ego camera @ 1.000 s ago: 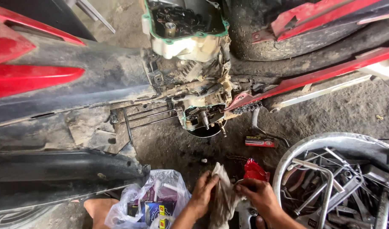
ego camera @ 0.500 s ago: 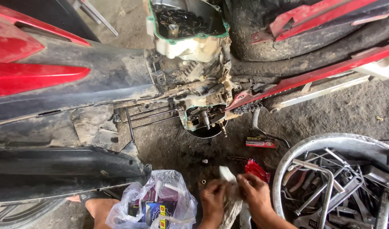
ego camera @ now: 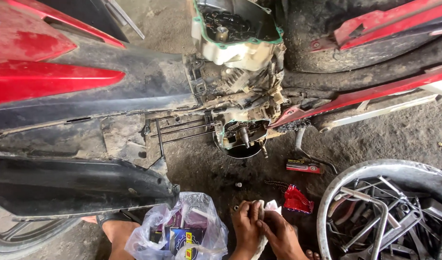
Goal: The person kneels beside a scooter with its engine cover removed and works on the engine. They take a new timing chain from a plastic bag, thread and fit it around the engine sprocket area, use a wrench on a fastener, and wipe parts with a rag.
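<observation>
- At the bottom centre of the frame, the left hand (ego camera: 245, 228) and the right hand (ego camera: 278, 236) are pressed together around a crumpled white rag (ego camera: 265, 212). Both hands are curled closed on it, fingers wrapped over the cloth, which pokes out above the knuckles.
- I cannot tell whether some small part sits inside the rag; the cloth hides whatever the palms cover.
- Just left of the hands lies a clear plastic bag (ego camera: 182, 231) holding small boxes. Just to their right a crumpled red wrapper (ego camera: 298, 200) lies on the dirty concrete floor (ego camera: 399, 135).
- Further right, at the lower right of the frame, a round metal basin (ego camera: 346, 183) is full of wrenches and other tools.
- A small red-and-black box (ego camera: 303, 166) lies on the floor above the wrapper.
- Above the hands, mid-frame, the motorcycle engine (ego camera: 240, 130) lies open, its side cover off and a shaft end exposed. At the top centre a second opened housing shows inner parts.
- Judging from this, the stripping-down looks done. Wiping is in hand, and the covers are still off.
</observation>
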